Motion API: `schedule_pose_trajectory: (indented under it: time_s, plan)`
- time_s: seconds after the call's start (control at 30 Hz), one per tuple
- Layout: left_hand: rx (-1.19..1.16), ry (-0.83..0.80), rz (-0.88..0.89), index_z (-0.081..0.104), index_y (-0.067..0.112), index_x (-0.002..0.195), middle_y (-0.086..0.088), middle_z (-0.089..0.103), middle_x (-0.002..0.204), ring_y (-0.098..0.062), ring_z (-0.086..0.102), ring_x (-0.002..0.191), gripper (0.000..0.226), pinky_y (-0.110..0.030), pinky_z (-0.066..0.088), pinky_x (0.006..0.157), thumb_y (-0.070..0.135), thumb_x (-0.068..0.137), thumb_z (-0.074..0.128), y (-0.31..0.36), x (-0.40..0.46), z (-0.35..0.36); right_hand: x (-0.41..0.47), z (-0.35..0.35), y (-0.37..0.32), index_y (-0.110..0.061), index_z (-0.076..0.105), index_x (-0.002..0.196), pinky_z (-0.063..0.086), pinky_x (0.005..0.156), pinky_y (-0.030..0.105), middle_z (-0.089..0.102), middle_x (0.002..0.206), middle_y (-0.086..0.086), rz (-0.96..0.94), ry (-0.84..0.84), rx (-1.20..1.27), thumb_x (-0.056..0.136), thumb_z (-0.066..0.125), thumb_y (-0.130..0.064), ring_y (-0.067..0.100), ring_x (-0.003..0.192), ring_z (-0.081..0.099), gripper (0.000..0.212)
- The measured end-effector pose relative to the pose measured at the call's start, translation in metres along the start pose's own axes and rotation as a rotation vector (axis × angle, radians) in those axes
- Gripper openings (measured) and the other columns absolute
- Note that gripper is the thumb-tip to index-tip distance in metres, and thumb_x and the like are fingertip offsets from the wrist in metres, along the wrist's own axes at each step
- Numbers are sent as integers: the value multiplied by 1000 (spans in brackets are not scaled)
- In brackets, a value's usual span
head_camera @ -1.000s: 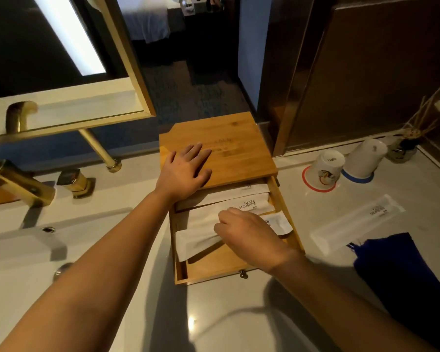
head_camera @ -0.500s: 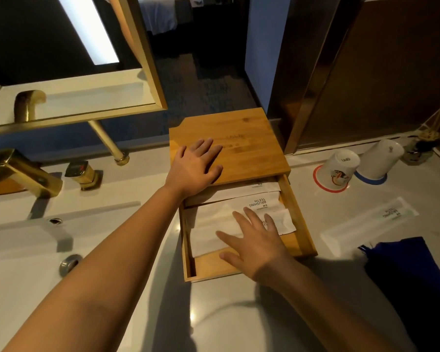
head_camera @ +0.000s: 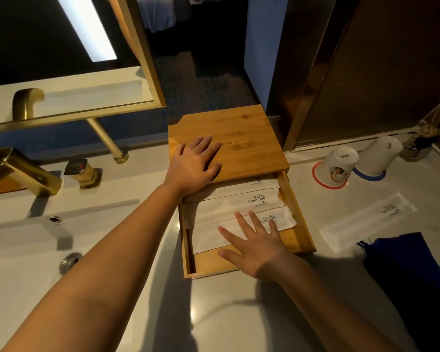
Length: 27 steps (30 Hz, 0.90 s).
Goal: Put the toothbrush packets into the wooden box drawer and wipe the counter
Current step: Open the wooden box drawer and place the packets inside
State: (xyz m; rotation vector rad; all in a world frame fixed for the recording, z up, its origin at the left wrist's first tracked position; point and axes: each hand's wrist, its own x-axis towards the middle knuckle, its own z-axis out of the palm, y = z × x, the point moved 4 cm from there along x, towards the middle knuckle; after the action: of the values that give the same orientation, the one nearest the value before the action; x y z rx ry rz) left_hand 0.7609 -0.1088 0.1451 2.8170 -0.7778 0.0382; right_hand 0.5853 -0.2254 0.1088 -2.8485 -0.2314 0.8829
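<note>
The table (head_camera: 239,313), a pale stone top, is seen to carry everything; the wooden box (head_camera: 241,138) stands at its middle with its drawer (head_camera: 300,224) pulled out toward six o'clock. Three toothbrush packets (head_camera: 221,212) are counted in the drawer, overlapped and laid with their long axes running from nine to three o'clock, the front one skewed so that its right end rides against the drawer's right wall. One loose packet (head_camera: 366,222) is left on the table at about three o'clock from the drawer, its long axis slanted from seven toward two o'clock, just beside a dark blue cloth (head_camera: 412,270) at four o'clock. That packet is judged to be the object of the coming move, and the right hand (head_camera: 257,245) is much the nearer to it. The right hand is held flat, fingers spread and straight, over the front packet, nothing being grasped; whether it presses or only hovers cannot be told. The left hand (head_camera: 193,166) is laid flat on the box lid at eleven o'clock, fingers straight, steadying it. The rear packet is partly hidden under the lid, the cloth is cut off at the right edge, and the loose packet's contents cannot be made out.
</note>
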Motion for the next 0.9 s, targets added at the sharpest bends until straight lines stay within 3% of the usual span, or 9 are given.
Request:
schedule_pose_trajectory:
  time_s: [0.23, 0.3, 0.4, 0.7, 0.9]
  plan:
    - [-3, 9, 7, 24, 33, 145, 2, 20, 157, -18, 13, 145, 59, -48, 8, 116, 55, 90, 26, 0, 0, 0, -11, -10, -4, -49, -3, 141, -12, 111, 57, -25, 155, -3, 23, 55, 57, 82, 10, -71, 25, 140, -27, 64]
    - [1, 11, 12, 24, 33, 145, 2, 20, 157, -18, 13, 145, 59, -48, 8, 116, 55, 90, 26, -1, 1, -1, -24, -16, 2, -50, 3, 141, -11, 112, 54, -20, 156, -3, 20, 70, 70, 78, 5, -73, 24, 142, -22, 67]
    - [-4, 9, 16, 24, 33, 145, 2, 20, 157, -19, 14, 145, 60, -48, 8, 115, 55, 90, 26, -2, 1, -1, -36, -15, 9, -47, 11, 142, -8, 114, 52, -10, 158, 2, 37, 5, 62, 85, 12, -68, 26, 144, -13, 61]
    - [3, 2, 8, 23, 33, 145, 3, 19, 157, -18, 12, 146, 59, -48, 8, 116, 56, 90, 25, -2, 0, 1, -22, -6, 1, -42, -1, 144, -3, 112, 59, -14, 157, 7, 142, -14, 11, 85, 10, -69, 32, 143, -15, 66]
    - [-1, 4, 11, 23, 34, 145, 2, 20, 157, -18, 13, 145, 60, -48, 9, 115, 56, 90, 25, -1, 0, 1, -38, -16, 5, -41, 10, 144, -3, 115, 51, -4, 159, 2, 77, 105, 123, 89, 16, -63, 26, 145, -9, 59]
